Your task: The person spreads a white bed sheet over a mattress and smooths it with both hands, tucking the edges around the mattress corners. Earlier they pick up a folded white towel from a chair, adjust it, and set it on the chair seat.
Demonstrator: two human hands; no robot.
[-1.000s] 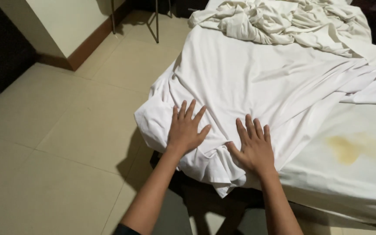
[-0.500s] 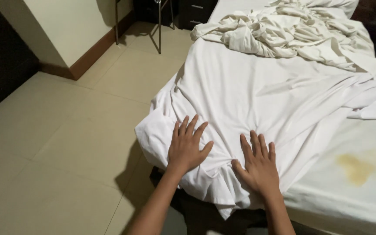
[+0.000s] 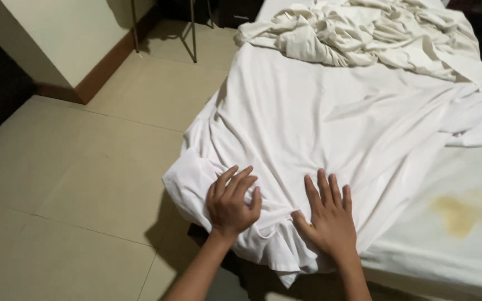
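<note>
At the left of the frame we see the beige tiled floor (image 3: 73, 184) and a wall with a brown skirting (image 3: 107, 64). Low in the middle, our left hand (image 3: 231, 202) curls its fingers into the white sheet (image 3: 319, 117), bunching cloth at the bed's near corner. Just beside it, our right hand (image 3: 327, 220) lies flat on the sheet, fingers spread narrowly. Crumpled bedding (image 3: 364, 33) sits upper right; a yellow stain (image 3: 456, 212) marks the bare mattress (image 3: 447, 251) at lower right.

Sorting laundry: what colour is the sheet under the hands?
Plain white sheet, no pattern, clearest in the head view.
</note>
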